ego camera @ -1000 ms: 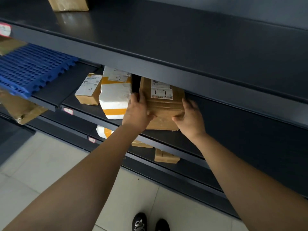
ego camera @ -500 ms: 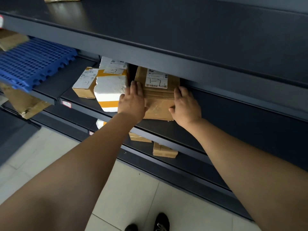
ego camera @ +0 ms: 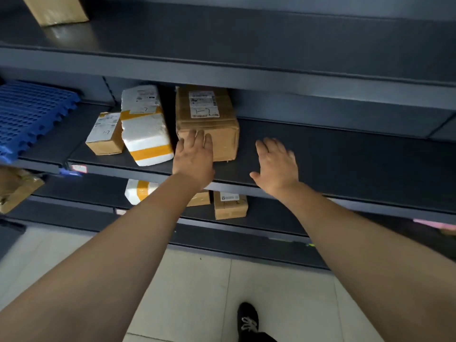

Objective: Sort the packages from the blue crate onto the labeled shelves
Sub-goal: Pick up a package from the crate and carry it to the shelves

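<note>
A brown cardboard box [ego camera: 209, 114] with a white label marked "1-7" rests on the middle dark shelf [ego camera: 345, 154]. My left hand [ego camera: 195, 159] lies flat with its fingertips against the box's front face, fingers apart. My right hand [ego camera: 277, 164] hovers open over the bare shelf to the right of the box, off it. Left of the box lie a white foam parcel with orange tape [ego camera: 145, 127] and a small brown box with a white label [ego camera: 106, 134].
A blue perforated crate panel [ego camera: 29, 114] juts out at the left. The shelf below holds a white parcel [ego camera: 138, 191] and a small brown box [ego camera: 229, 206]. Another cardboard box [ego camera: 55, 8] stands on the top shelf. A crumpled brown package [ego camera: 14, 188] hangs at far left. Tiled floor below.
Both hands held the brown box and slid it back onto the shelf. Now the right hand has come off it and moved right; the left hand rests only its fingertips on the front.
</note>
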`<state>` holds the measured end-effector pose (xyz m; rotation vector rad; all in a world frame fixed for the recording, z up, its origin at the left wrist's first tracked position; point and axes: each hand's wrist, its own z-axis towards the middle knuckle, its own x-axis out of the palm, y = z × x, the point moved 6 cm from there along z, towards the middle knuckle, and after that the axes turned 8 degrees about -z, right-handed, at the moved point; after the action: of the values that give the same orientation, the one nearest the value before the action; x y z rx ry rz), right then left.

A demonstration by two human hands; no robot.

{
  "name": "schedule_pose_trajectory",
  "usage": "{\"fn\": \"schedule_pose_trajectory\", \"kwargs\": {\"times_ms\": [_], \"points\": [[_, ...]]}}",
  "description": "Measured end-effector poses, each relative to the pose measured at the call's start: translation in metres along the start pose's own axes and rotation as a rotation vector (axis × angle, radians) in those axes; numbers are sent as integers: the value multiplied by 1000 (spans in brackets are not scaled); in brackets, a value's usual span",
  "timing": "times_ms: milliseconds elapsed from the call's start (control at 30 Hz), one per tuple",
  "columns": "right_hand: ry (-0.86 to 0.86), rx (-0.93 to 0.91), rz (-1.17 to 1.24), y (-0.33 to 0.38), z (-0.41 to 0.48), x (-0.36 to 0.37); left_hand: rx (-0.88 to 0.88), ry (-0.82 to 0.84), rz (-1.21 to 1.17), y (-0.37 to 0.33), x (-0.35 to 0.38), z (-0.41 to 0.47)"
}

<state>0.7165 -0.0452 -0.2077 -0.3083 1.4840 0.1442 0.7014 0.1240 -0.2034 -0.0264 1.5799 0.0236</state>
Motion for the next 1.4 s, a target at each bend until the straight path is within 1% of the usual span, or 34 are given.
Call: {"fn": "schedule_pose_trajectory", "kwargs": {"times_ms": [167,333,433,700,933,1133,1400], "points": [[68,156,-21,-25,-90,-16,226,15,-4,-44,-12,-53],[131,340,-33,-60,-191,-26,445,38,-41,-107,-23,-110],[135,463,-35,-88,-254,-32,557,75,-40,-152,-24,-143],[190,783,-40,-165,-423,-45,904,11,-18,-297,-39,-237],[229,1001,-55,-232,-571,-47,1126,22,-26,-427,-42,-339],[238,1143,-73,-294,-706,-43,1279,23,-69,-547,-28,-439],[305,1343,-67,-357,-864,-34,1457,121,-95,-682,-14,-562]]}}
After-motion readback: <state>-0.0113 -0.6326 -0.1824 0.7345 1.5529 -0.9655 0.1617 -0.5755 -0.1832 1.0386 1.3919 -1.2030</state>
